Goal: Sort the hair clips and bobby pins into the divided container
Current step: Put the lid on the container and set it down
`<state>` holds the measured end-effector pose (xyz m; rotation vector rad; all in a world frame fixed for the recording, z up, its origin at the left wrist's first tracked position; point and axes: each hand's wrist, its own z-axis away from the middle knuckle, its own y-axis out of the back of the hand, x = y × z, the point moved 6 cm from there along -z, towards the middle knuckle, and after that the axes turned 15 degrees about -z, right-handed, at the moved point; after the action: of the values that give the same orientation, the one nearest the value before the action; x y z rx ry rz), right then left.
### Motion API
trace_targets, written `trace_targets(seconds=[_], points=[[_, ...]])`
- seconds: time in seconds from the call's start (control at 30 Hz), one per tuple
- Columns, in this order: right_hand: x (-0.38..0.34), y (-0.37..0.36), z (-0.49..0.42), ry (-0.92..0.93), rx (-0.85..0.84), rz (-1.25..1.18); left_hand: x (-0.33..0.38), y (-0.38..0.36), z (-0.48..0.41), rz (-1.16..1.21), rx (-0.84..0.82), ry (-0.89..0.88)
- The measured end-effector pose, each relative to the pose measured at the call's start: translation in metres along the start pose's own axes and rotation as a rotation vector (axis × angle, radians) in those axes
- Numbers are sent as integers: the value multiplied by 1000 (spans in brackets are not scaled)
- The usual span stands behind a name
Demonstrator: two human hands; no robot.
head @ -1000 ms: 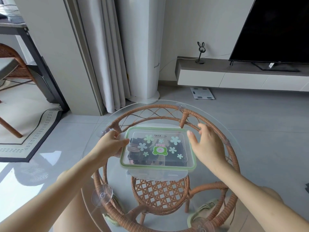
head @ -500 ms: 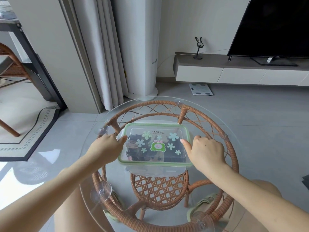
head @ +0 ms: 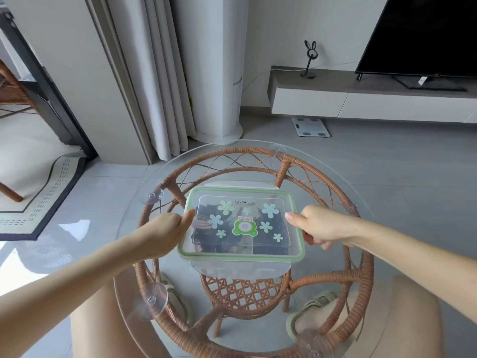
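From the head camera I see the clear rectangular plastic container [head: 240,258] sitting flat in the middle of the round glass tabletop [head: 232,161], which rests on a woven rattan frame [head: 284,166]. Its green-rimmed lid, stuck with pale flower stickers and a green frog sticker, is on. Through it I make out dark hair clips [head: 271,250], too blurred to count or sort by compartment. My left hand [head: 167,228] grips the container's left side, thumb on the lid's edge, fingers curled down beside it. My right hand [head: 327,226] grips the right side the same way, thumb tip on the rim, fingers tucked under. A clear suction cup [head: 151,298] sits at the near left of the frame.
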<state>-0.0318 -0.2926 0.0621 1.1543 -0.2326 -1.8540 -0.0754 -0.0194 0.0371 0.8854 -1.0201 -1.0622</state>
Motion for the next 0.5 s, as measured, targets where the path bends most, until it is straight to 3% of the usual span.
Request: trace_targets(seconds=[0.17, 0.4, 0.5], points=[[12, -14, -4, -5, -158, -341, -2, -7, -3, -6, -2, -61], [-1, -28, 14, 40, 45, -65, -2, 17, -26, -164, -24, -89], [-12, -77, 39, -38, -80, -201, 10, 51, -59, -324, 117, -93]])
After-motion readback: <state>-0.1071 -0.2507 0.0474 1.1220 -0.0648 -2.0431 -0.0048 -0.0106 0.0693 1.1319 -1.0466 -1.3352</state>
